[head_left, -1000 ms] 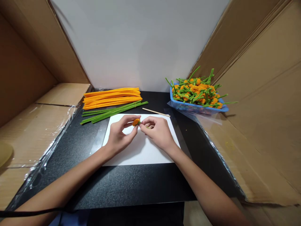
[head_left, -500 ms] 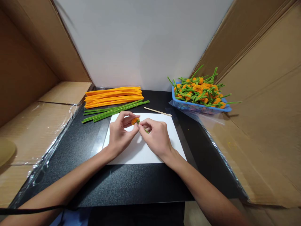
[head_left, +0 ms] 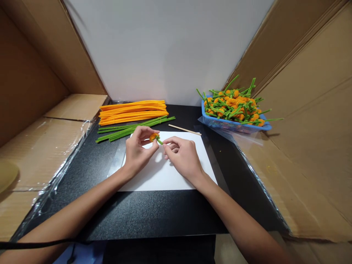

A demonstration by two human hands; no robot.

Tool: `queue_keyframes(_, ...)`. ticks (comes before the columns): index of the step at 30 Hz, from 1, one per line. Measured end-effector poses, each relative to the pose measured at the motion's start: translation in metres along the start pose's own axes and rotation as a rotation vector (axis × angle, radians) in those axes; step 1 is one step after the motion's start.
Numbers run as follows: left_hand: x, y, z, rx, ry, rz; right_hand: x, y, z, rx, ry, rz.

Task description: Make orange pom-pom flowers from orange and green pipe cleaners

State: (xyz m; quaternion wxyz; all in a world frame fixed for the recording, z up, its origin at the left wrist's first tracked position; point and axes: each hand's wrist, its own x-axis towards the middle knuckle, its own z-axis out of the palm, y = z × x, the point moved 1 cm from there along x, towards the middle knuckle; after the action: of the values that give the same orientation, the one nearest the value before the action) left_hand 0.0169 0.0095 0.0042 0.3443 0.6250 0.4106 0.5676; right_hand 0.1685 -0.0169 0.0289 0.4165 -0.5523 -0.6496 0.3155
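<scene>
A small orange pipe-cleaner flower (head_left: pixel 154 137) with a green stem is held up over a white sheet of paper (head_left: pixel 165 176). My left hand (head_left: pixel 139 150) pinches its head between thumb and fingers. The thumb and forefinger of my right hand (head_left: pixel 183 156) are closed at the end of the short green stem (head_left: pixel 160 142), which points right and slightly down. My right hand's other fingers curl beneath.
Bundles of orange pipe cleaners (head_left: pixel 132 113) and green pipe cleaners (head_left: pixel 134 128) lie at the back left. A thin wooden stick (head_left: pixel 184 129) rests behind the paper. Finished-looking flowers (head_left: pixel 233 104) fill a blue basket (head_left: pixel 236 125) at back right. Cardboard walls (head_left: pixel 310 146) flank the black table (head_left: pixel 154 216).
My left hand has shifted slightly left with the flower. My right hand's fingertips are now farther from the flower head, and the stem shows between the hands.
</scene>
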Motion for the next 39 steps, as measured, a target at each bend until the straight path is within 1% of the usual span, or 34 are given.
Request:
queue_keyframes(4, 0.001, -0.001, 0.0, -0.04, -0.065, 0.009, 0.0, 0.0, 0.0, 0.107, -0.079, 0.081)
queue_keyframes(9, -0.003, -0.004, 0.001, -0.063, -0.167, 0.049, 0.002, 0.0, -0.001, 0.204, -0.132, 0.154)
queue_keyframes(13, -0.005, -0.007, 0.0, 0.004, -0.175, 0.114, 0.002, -0.002, -0.001, 0.237, -0.142, 0.201)
queue_keyframes(17, -0.007, -0.008, 0.0, 0.051, -0.167, 0.157, 0.002, -0.005, 0.0, 0.252, -0.152, 0.187)
queue_keyframes(21, -0.007, -0.008, 0.0, 0.032, -0.138, 0.118, 0.001, -0.004, 0.001, 0.261, -0.157, 0.164)
queue_keyframes(24, -0.003, -0.009, -0.001, 0.005, -0.152, 0.065, 0.001, -0.002, 0.002, 0.289, -0.151, 0.176)
queue_keyframes(29, 0.007, -0.009, -0.006, -0.076, -0.276, -0.012, 0.006, 0.004, 0.001, 0.363, -0.15, 0.273)
queue_keyframes(31, 0.008, -0.008, -0.007, -0.097, -0.322, -0.021, 0.007, 0.006, 0.0, 0.363, -0.13, 0.282)
queue_keyframes(34, 0.008, -0.007, -0.007, -0.03, -0.334, 0.007, 0.008, 0.008, -0.001, 0.341, -0.11, 0.262)
queue_keyframes(39, 0.005, -0.005, -0.006, 0.169, -0.29, 0.091, 0.007, 0.008, -0.001, 0.3, -0.147, 0.229)
